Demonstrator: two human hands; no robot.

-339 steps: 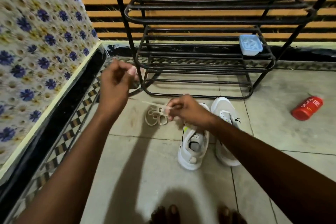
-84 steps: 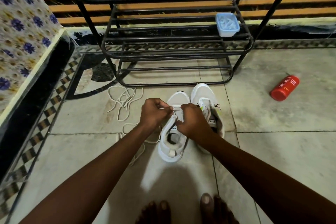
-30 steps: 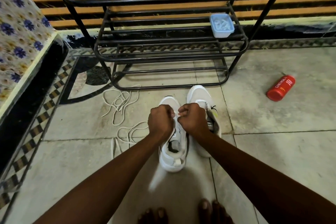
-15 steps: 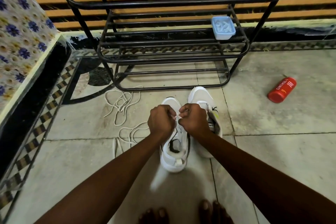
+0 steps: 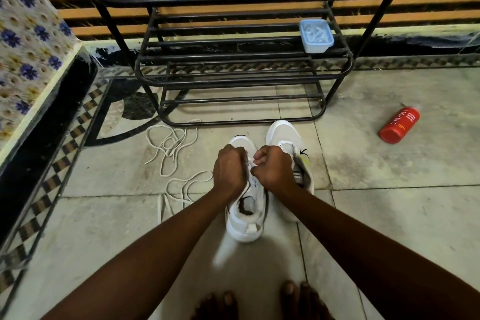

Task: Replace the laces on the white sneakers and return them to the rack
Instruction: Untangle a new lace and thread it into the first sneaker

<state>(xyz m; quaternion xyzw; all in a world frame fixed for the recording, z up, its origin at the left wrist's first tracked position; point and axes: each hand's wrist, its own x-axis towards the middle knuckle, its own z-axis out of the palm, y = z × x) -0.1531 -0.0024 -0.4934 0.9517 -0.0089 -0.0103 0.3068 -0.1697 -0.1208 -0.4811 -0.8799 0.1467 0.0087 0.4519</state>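
Two white sneakers stand side by side on the floor tiles in front of the black metal shoe rack [image 5: 244, 78]. My left hand [image 5: 230, 170] and my right hand [image 5: 272, 167] are both closed over the eyelet area of the left sneaker [image 5: 246, 218], pinching a white lace between them. The hands hide the lace at the eyelets. The right sneaker [image 5: 284, 135] sits just beyond my right wrist, partly covered. A loose white lace [image 5: 168, 145] lies in loops on the floor to the left, and the lace I hold [image 5: 181, 189] trails nearer my left arm.
A pale blue lidded box [image 5: 316, 35] rests on a middle rack shelf. A red bottle [image 5: 398, 125] lies on its side at the right. A flower-patterned cloth [image 5: 28, 41] covers a raised ledge at the left. My bare toes [image 5: 259, 304] show at the bottom edge.
Both hands have stayed closed over the left sneaker's lacing for the last second, shifting only slightly. Earlier they held a lace up in the air above the floor.
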